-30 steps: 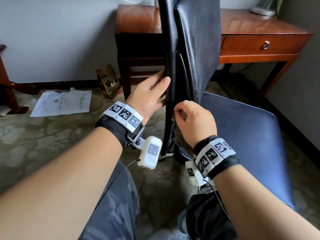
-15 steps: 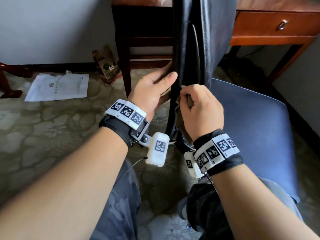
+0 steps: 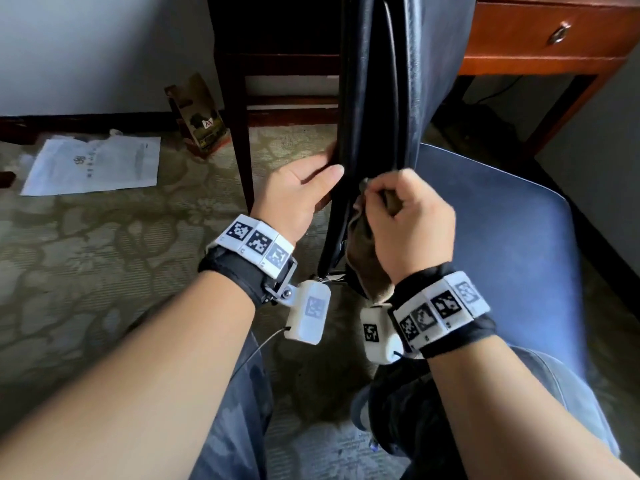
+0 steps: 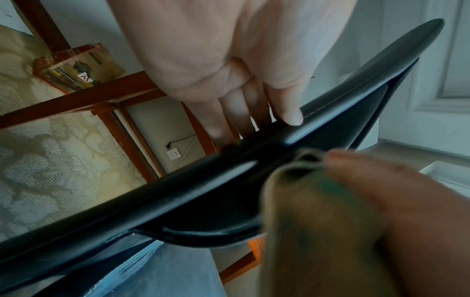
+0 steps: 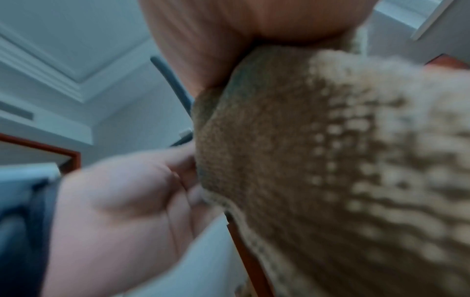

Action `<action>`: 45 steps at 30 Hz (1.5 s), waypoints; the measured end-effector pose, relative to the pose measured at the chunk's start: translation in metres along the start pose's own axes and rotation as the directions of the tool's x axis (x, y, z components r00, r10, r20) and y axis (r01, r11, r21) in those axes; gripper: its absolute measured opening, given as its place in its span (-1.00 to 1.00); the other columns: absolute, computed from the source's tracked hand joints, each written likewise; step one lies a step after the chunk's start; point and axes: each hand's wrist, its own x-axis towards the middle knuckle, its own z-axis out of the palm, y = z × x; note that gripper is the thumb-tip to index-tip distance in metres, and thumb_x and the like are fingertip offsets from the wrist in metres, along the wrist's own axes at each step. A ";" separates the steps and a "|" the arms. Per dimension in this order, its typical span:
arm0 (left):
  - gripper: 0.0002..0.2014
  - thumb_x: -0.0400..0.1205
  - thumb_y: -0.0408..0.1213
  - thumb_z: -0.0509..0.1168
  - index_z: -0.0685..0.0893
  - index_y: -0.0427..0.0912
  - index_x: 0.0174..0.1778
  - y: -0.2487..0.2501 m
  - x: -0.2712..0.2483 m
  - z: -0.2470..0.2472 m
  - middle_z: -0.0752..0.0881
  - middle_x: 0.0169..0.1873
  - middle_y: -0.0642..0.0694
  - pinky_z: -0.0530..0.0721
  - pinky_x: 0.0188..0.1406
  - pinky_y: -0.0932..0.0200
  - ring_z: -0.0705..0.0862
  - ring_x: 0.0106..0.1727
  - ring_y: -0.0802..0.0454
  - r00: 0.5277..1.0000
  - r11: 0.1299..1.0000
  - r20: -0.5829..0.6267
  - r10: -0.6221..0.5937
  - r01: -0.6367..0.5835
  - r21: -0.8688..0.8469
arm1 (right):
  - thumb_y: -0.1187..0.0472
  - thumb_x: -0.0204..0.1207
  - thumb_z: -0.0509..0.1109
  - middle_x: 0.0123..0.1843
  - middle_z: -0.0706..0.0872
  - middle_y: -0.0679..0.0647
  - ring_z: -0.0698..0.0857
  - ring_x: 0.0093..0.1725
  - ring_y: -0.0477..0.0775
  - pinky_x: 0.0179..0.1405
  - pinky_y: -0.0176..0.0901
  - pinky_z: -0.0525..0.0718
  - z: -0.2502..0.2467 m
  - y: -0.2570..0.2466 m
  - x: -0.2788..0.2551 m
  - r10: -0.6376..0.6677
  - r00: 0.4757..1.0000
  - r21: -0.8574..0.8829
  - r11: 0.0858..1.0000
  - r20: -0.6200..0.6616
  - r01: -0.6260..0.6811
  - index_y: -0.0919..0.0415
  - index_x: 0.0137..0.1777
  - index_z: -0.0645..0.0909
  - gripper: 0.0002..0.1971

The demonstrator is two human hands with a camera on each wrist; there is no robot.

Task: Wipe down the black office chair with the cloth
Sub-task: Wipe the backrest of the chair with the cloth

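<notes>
The black office chair's backrest [image 3: 391, 98] stands edge-on in front of me, its seat [image 3: 485, 237] stretching to the right. My left hand [image 3: 304, 188] rests on the backrest's left edge, fingers straight behind it and thumb on the front rim; the left wrist view shows those fingers [image 4: 236, 112] against the black edge [image 4: 178, 191]. My right hand [image 3: 408, 220] grips a brown cloth [image 3: 363, 258] bunched against the lower backrest. The cloth [image 5: 318, 160] fills the right wrist view.
A wooden desk [image 3: 540, 39] with a drawer stands behind the chair, its dark leg [image 3: 239, 140] just left of the backrest. Paper sheets [image 3: 93, 164] and a small carton [image 3: 197, 116] lie on the patterned carpet at the left. My knees are at the bottom.
My head has tilted down and closer to the chair. The right hand with the cloth has slid a little up the backrest's lower edge. The left hand has stayed on the backrest's edge.
</notes>
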 end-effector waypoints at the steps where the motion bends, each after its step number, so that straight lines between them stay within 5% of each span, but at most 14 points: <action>1: -0.68 0.71 -0.12 0.46 0.80 0.07 0.40 -0.003 0.000 0.000 0.87 0.23 0.05 0.70 0.46 -0.09 0.80 0.33 0.09 1.000 1.000 -0.003 -0.012 0.012 -0.001 | 0.26 0.56 0.50 -0.14 0.79 -0.08 0.70 -0.13 -0.12 -0.11 -0.27 0.64 -0.003 -0.006 0.005 -0.035 0.997 0.035 0.999 -0.065 0.037 0.12 -0.04 0.76 -0.96; 9: -0.73 0.79 -0.36 0.36 0.77 0.04 0.33 -0.017 0.005 -0.003 0.90 0.02 0.09 0.76 0.15 0.21 0.81 0.10 0.17 0.996 0.985 0.057 -0.070 0.077 -0.153 | 0.33 0.60 0.48 0.08 0.77 0.05 0.72 0.09 -0.04 -0.07 -0.18 0.67 0.008 -0.012 0.013 -0.203 0.972 0.033 0.978 -0.115 0.208 0.30 -0.06 0.76 -0.95; 15: -0.71 0.76 -0.30 0.42 0.78 -0.04 0.40 -0.018 0.009 -0.004 0.89 0.04 0.00 0.69 0.31 -0.14 0.79 0.12 0.02 0.997 0.986 0.030 -0.068 0.072 -0.153 | 0.32 0.65 0.42 0.07 0.80 0.07 0.77 -0.03 0.21 -0.19 0.09 0.71 0.024 -0.003 0.012 -0.280 0.953 -0.099 0.958 -0.116 0.270 0.30 -0.14 0.74 -0.86; 21: -0.63 0.72 -0.30 0.45 0.74 -0.18 0.48 -0.017 0.007 -0.006 0.88 0.21 -0.07 0.70 0.49 -0.13 0.81 0.31 0.00 0.998 0.987 0.046 -0.039 0.046 -0.155 | 0.27 0.67 0.38 0.00 0.75 0.11 0.73 -0.09 0.27 -0.31 0.13 0.69 0.031 0.003 0.004 -0.276 0.959 -0.190 0.947 -0.069 0.259 0.25 -0.12 0.73 -0.84; 24: -0.63 0.71 -0.25 0.48 0.77 -0.14 0.45 -0.020 0.007 -0.007 0.85 0.28 -0.11 0.65 0.55 -0.18 0.78 0.40 -0.08 0.999 0.994 0.036 -0.009 0.013 -0.108 | 0.27 0.62 0.40 0.02 0.73 0.07 0.70 -0.11 0.23 -0.39 0.09 0.67 0.036 0.010 -0.006 -0.253 0.968 -0.231 0.942 -0.002 0.245 0.21 -0.11 0.73 -0.89; 30: -0.77 0.78 -0.35 0.38 0.78 -0.10 0.34 -0.024 0.004 -0.012 0.87 0.24 -0.07 0.68 0.51 -0.06 0.79 0.37 0.01 0.989 0.973 0.077 -0.123 0.135 -0.188 | 0.22 0.61 0.43 0.03 0.69 -0.03 0.70 -0.13 0.16 -0.35 0.05 0.74 0.041 0.038 -0.033 -0.129 0.952 -0.290 0.933 0.279 0.211 0.11 -0.09 0.77 -0.90; 36: -0.73 0.79 -0.20 0.38 0.78 -0.31 0.29 -0.023 0.003 -0.009 0.88 0.18 -0.19 0.80 0.33 -0.08 0.85 0.26 -0.13 0.974 0.917 -0.031 -0.222 0.198 -0.346 | 0.26 0.61 0.50 0.12 0.72 0.12 0.66 0.03 0.00 -0.24 -0.03 0.69 0.009 0.009 -0.017 -0.204 0.979 -0.085 0.976 -0.023 0.201 0.25 -0.09 0.77 -0.92; 41: -0.71 0.86 -0.14 0.26 0.83 -0.23 0.19 -0.020 -0.002 -0.011 0.88 0.17 -0.20 0.74 0.44 -0.07 0.85 0.28 -0.10 0.980 0.920 0.024 -0.198 0.195 -0.341 | 0.22 0.61 0.45 0.01 0.78 0.04 0.74 -0.12 0.19 -0.30 0.05 0.71 0.030 0.011 -0.009 -0.205 0.979 -0.203 0.959 -0.008 0.199 0.18 -0.05 0.78 -0.91; 45: -0.71 0.84 -0.16 0.28 0.78 -0.29 0.27 -0.017 0.003 -0.011 0.89 0.16 -0.18 0.81 0.26 0.08 0.86 0.26 -0.06 0.979 0.926 0.022 -0.201 0.197 -0.321 | 0.16 0.63 0.39 0.03 0.79 -0.01 0.73 -0.16 0.23 -0.37 0.08 0.72 0.043 0.022 -0.019 -0.158 0.983 -0.295 0.938 0.096 0.180 0.13 -0.02 0.78 -0.87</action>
